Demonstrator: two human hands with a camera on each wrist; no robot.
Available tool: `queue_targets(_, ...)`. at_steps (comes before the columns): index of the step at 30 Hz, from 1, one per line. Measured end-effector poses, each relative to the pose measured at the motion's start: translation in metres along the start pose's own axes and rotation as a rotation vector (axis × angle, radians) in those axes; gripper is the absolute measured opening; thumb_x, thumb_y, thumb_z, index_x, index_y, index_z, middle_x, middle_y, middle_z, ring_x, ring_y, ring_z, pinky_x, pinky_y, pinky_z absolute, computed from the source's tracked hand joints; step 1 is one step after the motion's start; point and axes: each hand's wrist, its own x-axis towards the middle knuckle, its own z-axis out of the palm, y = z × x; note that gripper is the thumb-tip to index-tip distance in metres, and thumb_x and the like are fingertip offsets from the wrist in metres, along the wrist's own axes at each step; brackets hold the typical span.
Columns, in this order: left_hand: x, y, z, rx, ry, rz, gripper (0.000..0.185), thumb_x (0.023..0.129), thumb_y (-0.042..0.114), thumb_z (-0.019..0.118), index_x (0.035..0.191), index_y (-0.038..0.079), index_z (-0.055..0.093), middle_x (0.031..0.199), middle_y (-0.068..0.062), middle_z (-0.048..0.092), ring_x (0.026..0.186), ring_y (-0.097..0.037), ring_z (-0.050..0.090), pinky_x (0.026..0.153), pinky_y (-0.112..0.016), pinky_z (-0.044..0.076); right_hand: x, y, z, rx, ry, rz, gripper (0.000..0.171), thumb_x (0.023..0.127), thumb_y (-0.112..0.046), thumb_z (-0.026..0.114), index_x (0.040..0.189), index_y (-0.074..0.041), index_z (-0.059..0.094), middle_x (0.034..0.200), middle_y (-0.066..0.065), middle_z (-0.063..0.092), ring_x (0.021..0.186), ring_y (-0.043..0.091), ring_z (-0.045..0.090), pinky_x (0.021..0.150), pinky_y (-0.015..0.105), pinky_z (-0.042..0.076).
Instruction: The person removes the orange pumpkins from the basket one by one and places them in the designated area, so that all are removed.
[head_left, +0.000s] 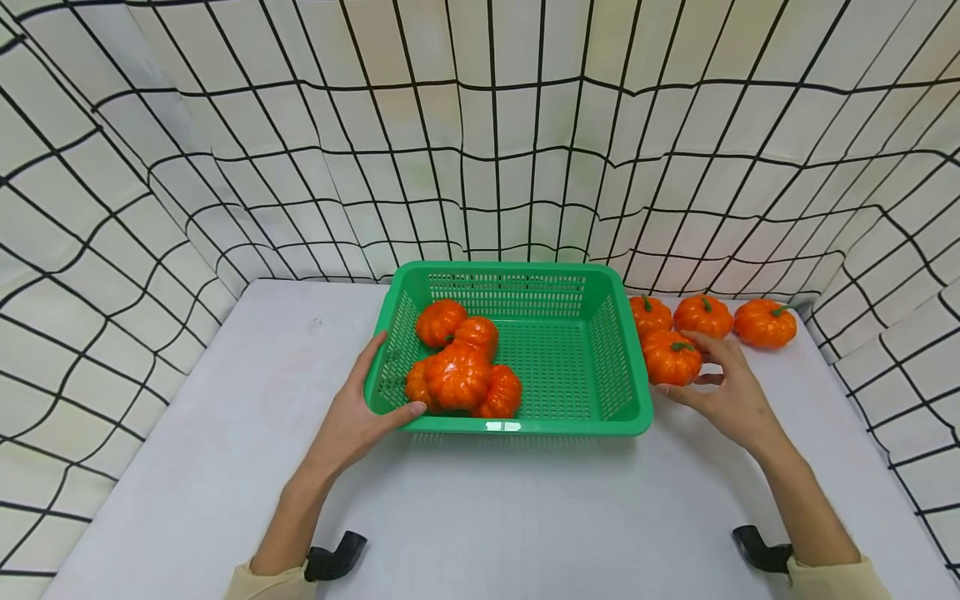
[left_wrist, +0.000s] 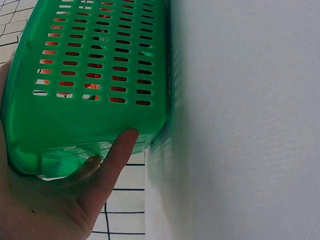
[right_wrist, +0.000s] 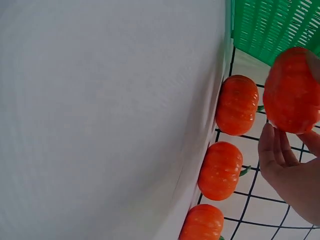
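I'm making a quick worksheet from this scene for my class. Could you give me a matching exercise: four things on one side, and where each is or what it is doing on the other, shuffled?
Column 1
1. left hand
2. right hand
3. green basket
4. far-right pumpkin

Column 2
A. lies alone on the table, nearest the right-hand backdrop
B. holds the basket's near left corner, thumb on the rim
C. fingers around a pumpkin just right of the basket
D. holds a cluster of pumpkins in its left half

Pairs: 1-B, 2-C, 3-D, 4-A
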Motion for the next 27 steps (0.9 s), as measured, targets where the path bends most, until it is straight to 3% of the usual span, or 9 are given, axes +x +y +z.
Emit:
queue_targets(5,-0.001,0.000,0.000,-0.009,-0.001,-0.001,0.108,0.086,0.045,0.081,0.167,0.039,0.010,0.175,-0.011,0.022,0.155,-0.044,0.030,0.117,-0.075,0.033,0.002,0.004,0.001,-0.046,-0.070,0.029,0.083,0.087,-0.020,0.085,0.156,-0.003,0.042,0.140,0.025,0.042,0.127,0.042,0.047,0.082,0.002,0.043)
queue_targets(15,-0.001,0.000,0.000,-0.009,0.003,0.002,0.108,0.086,0.044,0.081,0.168,0.038,0.010,0.175,-0.012,0.021,0.155,-0.044,0.030,0.117,-0.075,0.033,0.004,0.014,0.002,-0.084,-0.139,0.042,0.086,0.087,-0.015,0.085,0.158,-0.003,0.039,0.143,0.027,0.042,0.127,0.043,0.049,0.084,0.006,0.045)
queue_targets(19,-0.001,-0.001,0.000,-0.015,0.008,0.009,0.107,0.087,0.043,0.081,0.168,0.037,0.011,0.175,-0.012,0.022,0.155,-0.044,0.031,0.117,-0.074,0.033,0.005,0.014,0.003,-0.092,-0.162,0.048,0.086,0.087,-0.017,0.085,0.159,-0.003,0.039,0.148,0.028,0.040,0.128,0.042,0.048,0.094,0.032,0.059)
queue_targets(22,-0.001,-0.001,0.000,-0.018,0.007,0.008,0.107,0.087,0.043,0.081,0.168,0.037,0.011,0.174,-0.013,0.022,0.155,-0.044,0.031,0.117,-0.074,0.033,0.005,0.013,0.004,-0.085,-0.181,0.058,0.087,0.087,-0.017,0.085,0.159,-0.002,0.037,0.150,0.029,0.038,0.128,0.043,0.048,0.099,0.057,0.058)
queue_targets(27,0.000,0.000,0.000,-0.015,0.005,0.008,0.107,0.087,0.043,0.081,0.168,0.036,0.011,0.174,-0.013,0.022,0.154,-0.045,0.031,0.117,-0.074,0.033,0.006,0.013,0.005,-0.070,-0.206,0.075,0.089,0.088,-0.017,0.085,0.160,-0.001,0.035,0.152,0.030,0.035,0.127,0.046,0.050,0.100,0.061,0.056)
